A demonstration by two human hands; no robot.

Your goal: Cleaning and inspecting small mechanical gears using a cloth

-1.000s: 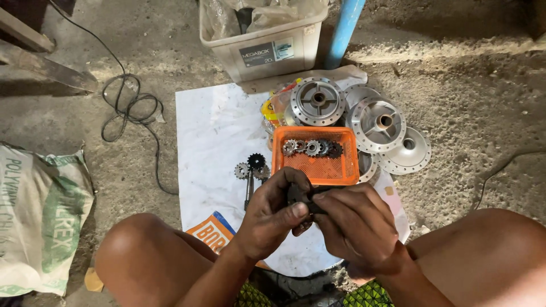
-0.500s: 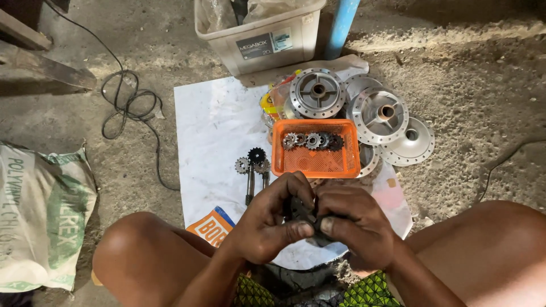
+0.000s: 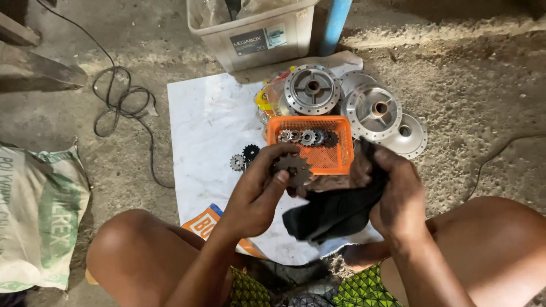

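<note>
Head view, centre frame: left hand pinches a small sprocket just before the orange basket; right hand grips a black rag. Wiping seems underway; next, rag must meet the teeth.

Single head-worn view, looking steeply down from close above at the left hand, right hand and bare knees, taking in the white sheet and concrete floor ahead.

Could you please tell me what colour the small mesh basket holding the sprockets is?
Orange: the small plastic mesh basket shows best in the head view.
</note>
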